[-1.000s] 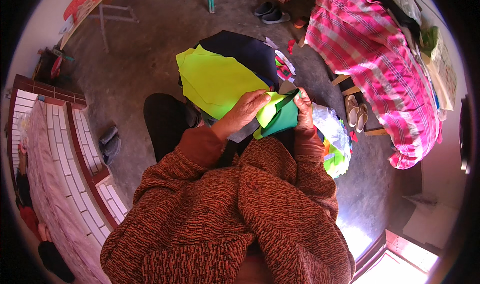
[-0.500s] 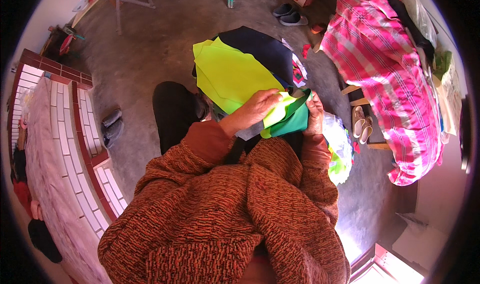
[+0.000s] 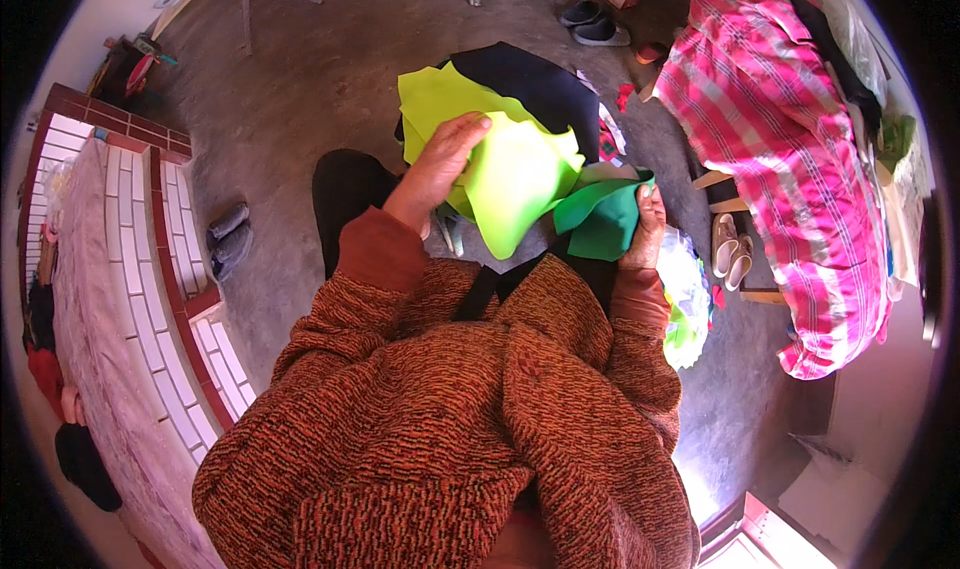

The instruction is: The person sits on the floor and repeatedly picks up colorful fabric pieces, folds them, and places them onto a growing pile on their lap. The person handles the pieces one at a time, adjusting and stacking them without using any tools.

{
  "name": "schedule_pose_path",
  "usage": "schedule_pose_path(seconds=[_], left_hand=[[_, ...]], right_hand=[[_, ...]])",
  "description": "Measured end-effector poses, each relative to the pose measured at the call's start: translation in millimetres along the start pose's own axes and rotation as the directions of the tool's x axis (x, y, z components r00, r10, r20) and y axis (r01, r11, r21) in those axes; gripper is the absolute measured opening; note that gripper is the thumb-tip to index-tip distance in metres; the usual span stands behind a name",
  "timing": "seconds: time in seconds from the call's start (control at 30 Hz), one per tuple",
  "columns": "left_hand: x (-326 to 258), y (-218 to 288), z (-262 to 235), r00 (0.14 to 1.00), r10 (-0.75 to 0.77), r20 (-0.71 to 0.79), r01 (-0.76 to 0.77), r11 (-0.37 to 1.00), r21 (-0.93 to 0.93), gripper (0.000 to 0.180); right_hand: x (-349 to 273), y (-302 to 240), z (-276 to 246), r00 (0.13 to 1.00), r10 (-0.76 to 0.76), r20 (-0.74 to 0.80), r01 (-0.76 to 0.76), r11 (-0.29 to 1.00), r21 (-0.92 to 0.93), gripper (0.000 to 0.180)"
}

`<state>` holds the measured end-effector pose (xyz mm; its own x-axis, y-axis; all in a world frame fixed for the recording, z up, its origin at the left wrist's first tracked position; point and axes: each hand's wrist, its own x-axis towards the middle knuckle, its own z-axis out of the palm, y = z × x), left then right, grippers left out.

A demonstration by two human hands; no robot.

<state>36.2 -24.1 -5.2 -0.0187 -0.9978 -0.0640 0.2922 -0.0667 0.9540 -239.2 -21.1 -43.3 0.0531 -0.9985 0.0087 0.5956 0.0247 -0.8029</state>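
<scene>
I've got yellow cloth [image 3: 525, 184] pinched in my left hand's [image 3: 440, 166] fingers, green cloth [image 3: 605, 217] gripped just beside it in my right hand [image 3: 648, 231], both lifted, another yellow sheet [image 3: 428, 101] seemingly left by navy cloth [image 3: 530, 81].

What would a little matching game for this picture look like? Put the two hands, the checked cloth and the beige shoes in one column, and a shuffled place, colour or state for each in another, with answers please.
Column one:
1. Left hand
2. Right hand
3. Checked cloth
4. Beige shoes

Column two:
A. On the grey floor
B. Holding green cloth
C. Mostly pink
D. Holding yellow cloth

Right pairs: 1-D, 2-B, 3-C, 4-A
</scene>
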Motion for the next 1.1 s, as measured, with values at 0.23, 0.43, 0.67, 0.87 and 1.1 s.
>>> schedule_pose_path(seconds=[0.23, 0.43, 0.67, 0.87, 1.1], left_hand=[[1, -8, -51, 0.977, -0.14, -0.159, 0.154, 0.985, 0.074, 0.036], [11, -38, -76, 0.98, -0.057, -0.189, 0.112, 0.949, 0.295, 0.037], [9, -26, -74, 0.973, 0.073, -0.22, 0.003, 0.945, 0.327, 0.03], [12, -34, -81, 0.927, 0.168, -0.336, -0.029, 0.924, 0.381, 0.031], [14, -41, -82, 0.874, 0.195, -0.444, -0.079, 0.961, 0.266, 0.022]], right_hand=[[1, 0, -4, 0.999, -0.022, 0.034, 0.023, 0.999, -0.043, 0.025], [2, 3, -4, 0.999, 0.017, 0.044, -0.016, 1.0, -0.017, 0.022], [6, 9, -27, 0.995, 0.016, 0.102, -0.006, 0.995, -0.098, 0.034], [10, 16, -38, 0.999, 0.012, 0.033, -0.008, 0.995, -0.095, 0.033], [6, 9, -25, 0.999, 0.006, 0.047, -0.002, 0.996, -0.091, 0.029]])
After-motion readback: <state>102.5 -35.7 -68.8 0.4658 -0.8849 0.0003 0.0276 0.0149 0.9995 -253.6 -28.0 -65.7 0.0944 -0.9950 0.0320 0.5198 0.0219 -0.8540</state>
